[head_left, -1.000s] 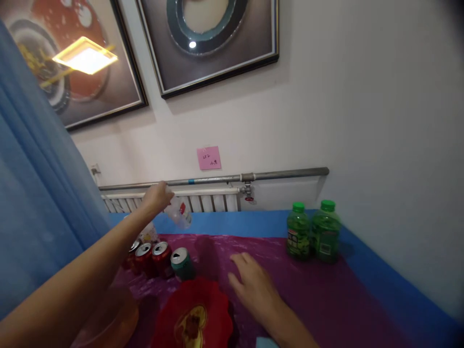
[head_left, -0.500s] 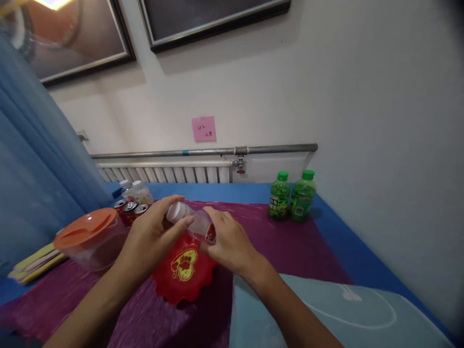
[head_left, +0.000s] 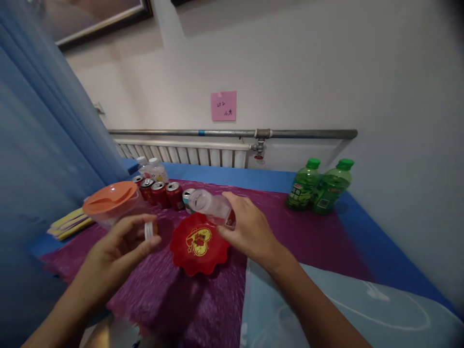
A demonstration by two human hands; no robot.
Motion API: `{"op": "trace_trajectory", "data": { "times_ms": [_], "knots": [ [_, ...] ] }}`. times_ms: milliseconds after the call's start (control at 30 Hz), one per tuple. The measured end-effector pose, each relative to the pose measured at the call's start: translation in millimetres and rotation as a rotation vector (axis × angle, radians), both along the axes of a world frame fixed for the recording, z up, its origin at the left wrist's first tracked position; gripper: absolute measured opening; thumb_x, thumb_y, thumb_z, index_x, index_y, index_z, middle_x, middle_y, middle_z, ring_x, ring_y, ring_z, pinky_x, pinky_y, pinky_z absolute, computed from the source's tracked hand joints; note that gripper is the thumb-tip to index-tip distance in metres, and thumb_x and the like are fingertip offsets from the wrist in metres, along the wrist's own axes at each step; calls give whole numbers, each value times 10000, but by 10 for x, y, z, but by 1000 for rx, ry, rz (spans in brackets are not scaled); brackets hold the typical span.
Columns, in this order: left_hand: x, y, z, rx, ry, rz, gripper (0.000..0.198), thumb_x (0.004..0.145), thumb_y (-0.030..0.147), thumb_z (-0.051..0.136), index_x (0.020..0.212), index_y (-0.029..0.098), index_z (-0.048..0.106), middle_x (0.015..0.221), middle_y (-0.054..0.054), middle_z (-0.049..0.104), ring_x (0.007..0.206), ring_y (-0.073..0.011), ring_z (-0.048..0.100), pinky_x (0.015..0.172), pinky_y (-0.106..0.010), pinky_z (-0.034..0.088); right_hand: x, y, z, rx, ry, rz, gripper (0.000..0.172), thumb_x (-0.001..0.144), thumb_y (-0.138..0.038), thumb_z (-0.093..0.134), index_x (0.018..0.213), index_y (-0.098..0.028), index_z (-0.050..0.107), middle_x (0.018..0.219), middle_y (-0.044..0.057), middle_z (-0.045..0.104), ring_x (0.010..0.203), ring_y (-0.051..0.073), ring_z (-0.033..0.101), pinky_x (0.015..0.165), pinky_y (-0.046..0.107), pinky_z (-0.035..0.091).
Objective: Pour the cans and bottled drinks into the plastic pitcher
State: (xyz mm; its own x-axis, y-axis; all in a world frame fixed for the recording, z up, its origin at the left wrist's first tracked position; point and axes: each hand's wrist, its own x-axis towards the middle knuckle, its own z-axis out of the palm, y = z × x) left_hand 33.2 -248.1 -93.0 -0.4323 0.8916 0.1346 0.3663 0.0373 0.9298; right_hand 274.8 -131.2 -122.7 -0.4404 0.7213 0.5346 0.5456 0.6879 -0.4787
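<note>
My left hand (head_left: 123, 249) pinches a white bottle cap (head_left: 149, 231) between thumb and fingers, to the left of the red dish. Wrapped around a clear plastic bottle (head_left: 213, 205) is my right hand (head_left: 250, 227); the bottle is tilted, its uncapped mouth pointing left. Under and in front of it sits a red scalloped dish (head_left: 181, 258) with a yellow heart-shaped print. Part of the bottle's red label shows beside my fingers. Whether the bottle holds any liquid, I cannot tell.
Several drink cans (head_left: 158, 195) stand in a row behind the dish, with two capped clear bottles (head_left: 157, 169) behind them. At left are an orange-lidded tub (head_left: 110, 199) and folded yellow cloths (head_left: 70, 223). Two green bottles (head_left: 304, 186) stand at right; a light-blue mat (head_left: 348, 304) lies in front.
The cap has come off the bottle, and my left hand has moved left and down with it. My right hand still holds the bottle tilted. The view has shifted downward.
</note>
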Motion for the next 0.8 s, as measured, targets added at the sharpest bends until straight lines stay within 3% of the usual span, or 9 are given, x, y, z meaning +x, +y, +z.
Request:
{"op": "trace_trajectory", "data": {
  "times_ms": [100,200,333,400,500,567,633,700,800],
  "knots": [
    [-164,-78,-426,-188,-191,-81,565,489,522,893,914,252,636,847,-18,642,796,-167,604,699,-214,526,-43,-34,29,-189,152,9,657,701,-231,661,1333,-223,481,1235,87,637,1080,252,605,919,404,477],
    [-142,-138,-858,-280,-297,-167,530,541,539,869,875,223,606,848,-28,641,781,-160,581,696,-232,491,-103,-78,40,-305,218,56,666,673,-219,669,1314,-219,490,1196,79,655,1006,227,632,868,369,493],
    [-32,-162,-1290,-256,-243,-284,492,585,587,816,789,215,568,796,-33,611,751,-178,548,691,-283,442,-164,-103,29,-358,241,96,635,671,-211,654,1289,-228,509,1184,74,665,1036,235,633,904,383,485],
    [-51,-172,-1429,-213,-16,-297,436,664,608,739,774,217,581,878,-65,620,845,-215,549,772,-332,432,-181,-97,16,-382,242,97,622,682,-232,641,1290,-222,510,1180,81,669,1047,246,638,915,398,486],
    [-145,-241,-1516,-250,287,-375,400,748,613,626,889,239,635,996,-105,641,957,-265,540,889,-410,410,-194,-81,-8,-412,243,85,632,683,-274,639,1297,-208,508,1178,94,672,1048,262,646,915,414,494],
    [-202,-313,-1499,-285,315,-430,403,745,608,635,936,254,647,1151,-112,625,1087,-286,526,977,-432,399,-198,-72,-20,-425,243,78,640,680,-296,642,1299,-202,508,1172,102,675,1042,270,651,912,423,499],
    [-249,-370,-1440,-268,257,-396,368,747,599,649,888,259,656,1245,-93,592,1205,-284,487,1043,-412,383,-197,-66,-24,-431,249,80,631,682,-305,638,1293,-210,512,1162,99,680,1033,272,656,917,430,498],
    [-319,-380,-1359,-181,158,-224,364,747,611,646,825,256,659,1143,-82,626,1150,-268,523,1006,-381,417,-192,-59,-22,-439,254,91,616,683,-301,631,1283,-232,514,1154,84,686,1024,268,662,922,432,497],
    [-552,-282,-1240,4,-43,202,401,678,618,710,800,240,648,873,-50,637,906,-234,571,853,-331,472,-183,-47,-24,-449,243,84,622,675,-307,635,1283,-250,515,1160,81,687,1029,276,662,925,438,498]
  ]
}}
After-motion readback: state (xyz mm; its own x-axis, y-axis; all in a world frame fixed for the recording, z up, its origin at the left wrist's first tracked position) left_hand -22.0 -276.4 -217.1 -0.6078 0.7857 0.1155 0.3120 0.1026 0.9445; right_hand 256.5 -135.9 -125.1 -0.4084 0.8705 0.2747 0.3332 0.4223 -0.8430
